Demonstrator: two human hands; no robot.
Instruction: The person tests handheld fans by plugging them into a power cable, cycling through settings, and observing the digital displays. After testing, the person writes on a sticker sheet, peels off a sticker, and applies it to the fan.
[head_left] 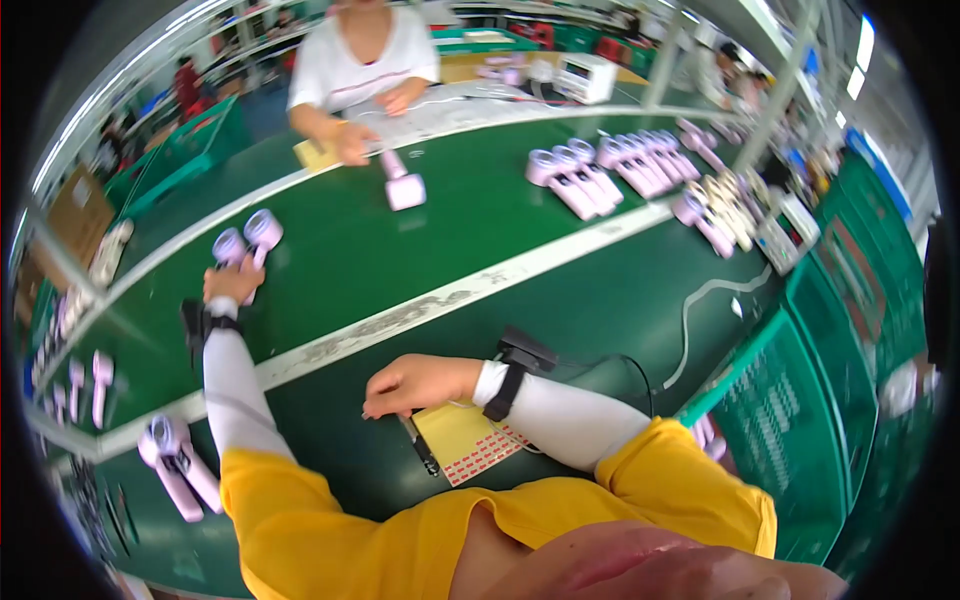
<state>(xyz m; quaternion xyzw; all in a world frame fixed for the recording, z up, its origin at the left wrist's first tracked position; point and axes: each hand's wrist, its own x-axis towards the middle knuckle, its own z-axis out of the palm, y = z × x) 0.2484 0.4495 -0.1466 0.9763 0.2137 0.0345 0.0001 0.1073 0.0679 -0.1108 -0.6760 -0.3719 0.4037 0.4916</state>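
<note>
My left hand (232, 282) reaches across the white divider onto the green belt. Its fingers are closed round the handles of two lilac handheld fans (262, 230), whose round heads stick out past the fingers. Close to my body, my right hand (415, 385) hovers over the near side of the table with its fingers pinched. Whatever is between those fingertips is too small to make out. Just below that hand lie a yellow card (452, 432), a sheet of red-marked stickers (485, 458) and a black pen-like tool (425, 458).
More lilac fans (180, 468) lie at the left, and several rows of fans (575, 180) at the far right. A co-worker's hand (352, 143) is beside another fan (404, 190). Green crates (770, 430) and a meter box (788, 232) stand at the right.
</note>
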